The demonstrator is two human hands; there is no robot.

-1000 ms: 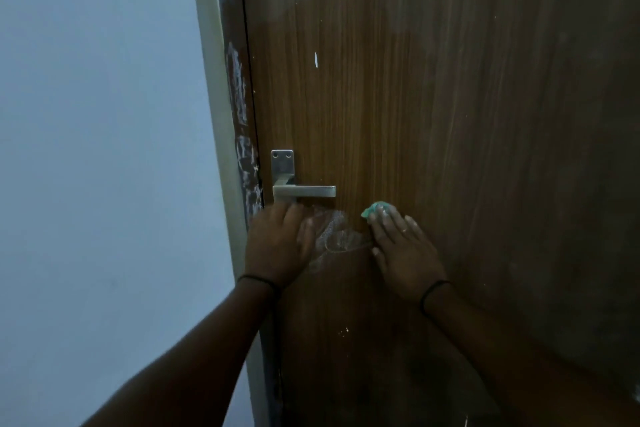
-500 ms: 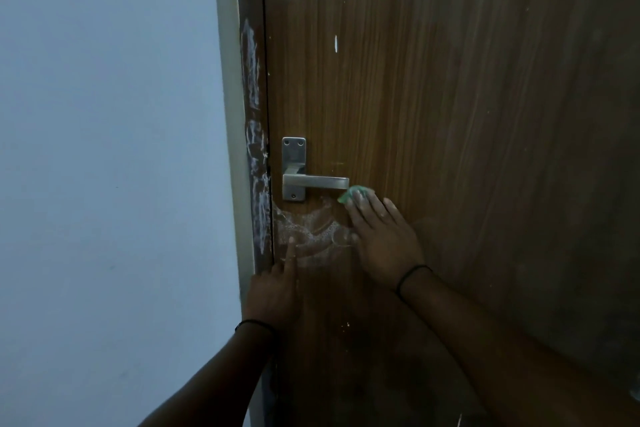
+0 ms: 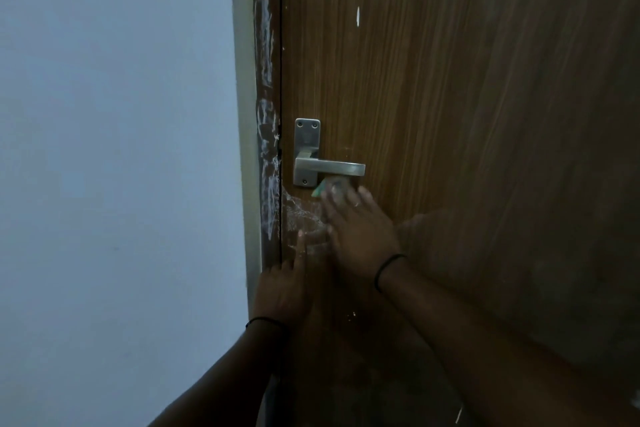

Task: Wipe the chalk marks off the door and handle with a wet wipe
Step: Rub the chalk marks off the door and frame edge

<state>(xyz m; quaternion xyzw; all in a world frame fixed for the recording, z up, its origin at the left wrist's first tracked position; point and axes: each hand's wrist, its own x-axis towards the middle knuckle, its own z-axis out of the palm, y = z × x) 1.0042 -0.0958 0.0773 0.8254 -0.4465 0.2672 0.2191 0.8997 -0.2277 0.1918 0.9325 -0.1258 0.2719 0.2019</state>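
One door [image 3: 467, 114], one handle [image 3: 329, 168], one wipe [image 3: 320, 189], two hands, a dark band on each wrist. The door is brown wood grain, set in a frame [image 3: 266, 80] scribbled with chalk [image 3: 265, 163], beside a pale wall [image 3: 114, 149]. The right hand [image 3: 360, 236] presses the green wipe flat under straight fingers, just below the handle. The left hand [image 3: 284, 291] rests on the door with one finger extended, holding nothing.

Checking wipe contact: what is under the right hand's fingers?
A green wet wipe shows under the right hand, just below the handle. Any chalk beneath the palm is covered.
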